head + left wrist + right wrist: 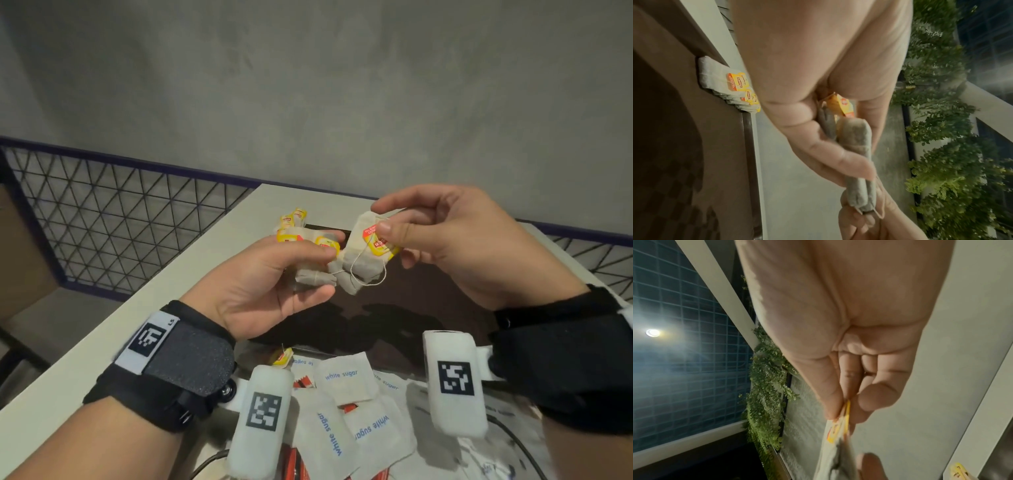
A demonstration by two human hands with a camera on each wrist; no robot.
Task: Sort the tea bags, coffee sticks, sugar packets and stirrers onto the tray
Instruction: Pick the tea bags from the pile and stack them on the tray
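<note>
- From the head camera we look forward and down on the left hand and right hand, raised over the tray.
- Our left wrist camera looks along the palm, very close, to the held tea bags.
- Our right wrist camera faces along its palm toward a pinched tea bag.
- All three views share the meeting fingertips.

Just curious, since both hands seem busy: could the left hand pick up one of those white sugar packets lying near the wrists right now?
Probably not yet. The left hand already grips a bunch of tea bags, so its fingers are full, though nothing blocks the way to the sugar packets.
</note>
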